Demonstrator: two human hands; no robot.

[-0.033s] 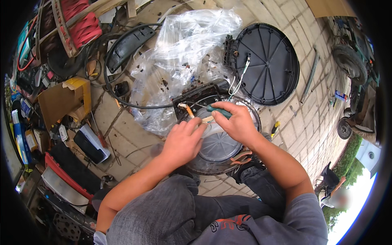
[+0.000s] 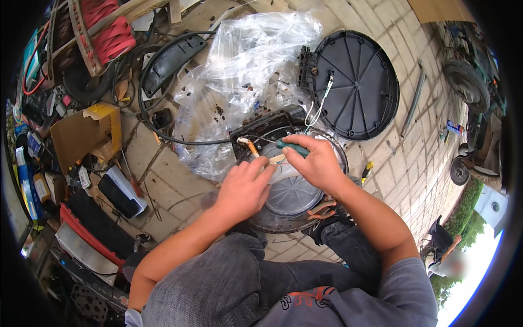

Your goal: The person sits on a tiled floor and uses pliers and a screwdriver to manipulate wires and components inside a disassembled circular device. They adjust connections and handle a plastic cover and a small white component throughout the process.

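Note:
In my right hand (image 2: 322, 166) is a screwdriver (image 2: 294, 149), gripped by its green handle, its thin shaft pointing left over the dark rim of a round appliance base (image 2: 329, 207). My left hand (image 2: 244, 188) is closed over the base, fingertips beside a pale strip (image 2: 277, 159) near the screwdriver; what they pinch is partly hidden. Just beyond those fingertips an orange-sleeved wire (image 2: 251, 146) with a whitish end sticks up. A translucent ribbed disc (image 2: 294, 196) lies inside the base. Orange-handled pliers (image 2: 321, 210) rest at its near right edge.
A round black ribbed cover (image 2: 357, 85) lies beyond, joined by pale wires (image 2: 326, 98). Crumpled clear plastic sheeting (image 2: 245, 60) with dark debris spreads behind the base. A black cable (image 2: 144, 109) curves at left, near a cardboard box (image 2: 81, 133). A yellow-handled tool (image 2: 368, 171) lies right.

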